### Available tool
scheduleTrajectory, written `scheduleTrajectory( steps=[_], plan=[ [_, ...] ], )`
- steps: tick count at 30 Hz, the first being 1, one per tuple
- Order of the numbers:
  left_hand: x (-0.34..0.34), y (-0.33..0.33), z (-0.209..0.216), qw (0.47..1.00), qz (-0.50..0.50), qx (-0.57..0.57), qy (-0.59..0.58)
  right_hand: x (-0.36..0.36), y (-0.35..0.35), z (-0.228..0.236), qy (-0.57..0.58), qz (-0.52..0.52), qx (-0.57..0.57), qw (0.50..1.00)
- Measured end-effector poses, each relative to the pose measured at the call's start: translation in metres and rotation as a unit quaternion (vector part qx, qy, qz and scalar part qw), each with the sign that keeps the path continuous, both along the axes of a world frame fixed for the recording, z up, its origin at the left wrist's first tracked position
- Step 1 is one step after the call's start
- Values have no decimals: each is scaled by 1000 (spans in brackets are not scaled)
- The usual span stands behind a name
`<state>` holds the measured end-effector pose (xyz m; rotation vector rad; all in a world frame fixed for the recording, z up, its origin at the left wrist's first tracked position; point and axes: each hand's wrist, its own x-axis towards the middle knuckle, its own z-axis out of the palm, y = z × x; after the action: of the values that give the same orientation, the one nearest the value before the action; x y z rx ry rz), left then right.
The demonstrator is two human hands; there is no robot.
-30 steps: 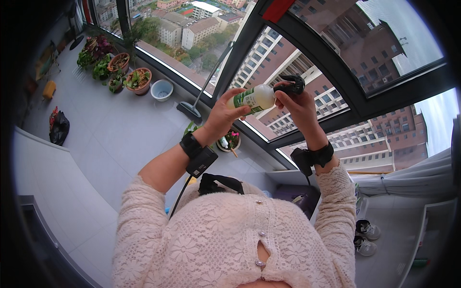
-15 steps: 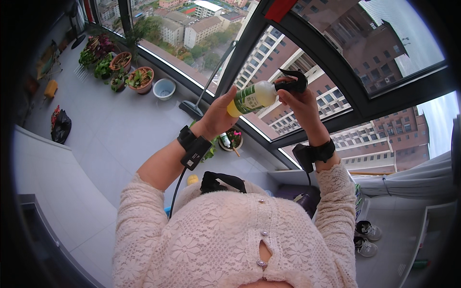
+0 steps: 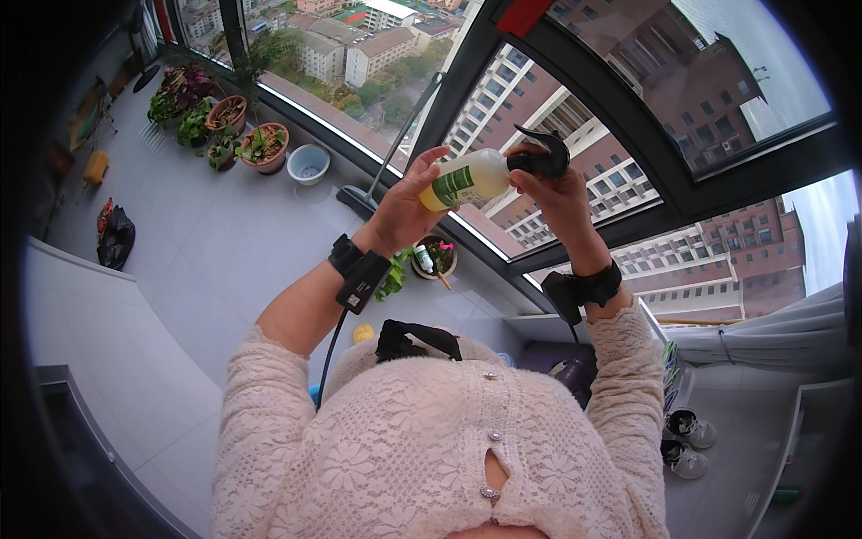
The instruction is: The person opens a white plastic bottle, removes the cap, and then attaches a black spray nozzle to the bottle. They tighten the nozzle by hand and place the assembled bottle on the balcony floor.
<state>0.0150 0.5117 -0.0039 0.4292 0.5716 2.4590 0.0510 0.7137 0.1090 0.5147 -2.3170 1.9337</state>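
A clear bottle of yellowish liquid with a green label (image 3: pixel 469 182) is held nearly sideways in front of the windows. My left hand (image 3: pixel 401 208) clasps its bottom end, the fingers partly hidden behind it. At the other end, my right hand (image 3: pixel 555 196) is closed around the black spray or pump head (image 3: pixel 541 160), whose curved tip sticks up above my fingers. Whether the head is screwed tight onto the neck cannot be seen. Both wrists carry black straps with small boxes.
Potted plants (image 3: pixel 263 148) and a pale blue bucket (image 3: pixel 308 164) stand along the window wall. A broom (image 3: pixel 359 199) leans on the frame. Below my hands is a flowerpot (image 3: pixel 435 257) with a small white bottle in it. Shoes (image 3: pixel 690 429) lie at the right.
The bottle has turned about its length, so its label faces differently. It has shifted slightly left, with the right hand. The left hand's fingers have changed their hold on the bottom.
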Motion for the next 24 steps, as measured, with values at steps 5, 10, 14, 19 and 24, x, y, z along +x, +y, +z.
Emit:
scheduleTrajectory(
  steps=[5,10,14,19,24],
  plan=[
    [2,6,-2,998,50,33,22,-3,-4,-2,-26,-47,-20,998],
    [4,9,-5,997,67,45,12,-3,-3,-3,-13,-33,-34,999],
    [3,5,-6,995,63,-58,56,-4,2,-2,-21,-19,-30,999],
    [5,2,-5,993,-82,65,-51,-4,8,-4,-29,-14,-18,999],
    [0,-2,-12,978,-203,-28,-36,-5,11,-5,-45,-1,13,999]
  ],
)
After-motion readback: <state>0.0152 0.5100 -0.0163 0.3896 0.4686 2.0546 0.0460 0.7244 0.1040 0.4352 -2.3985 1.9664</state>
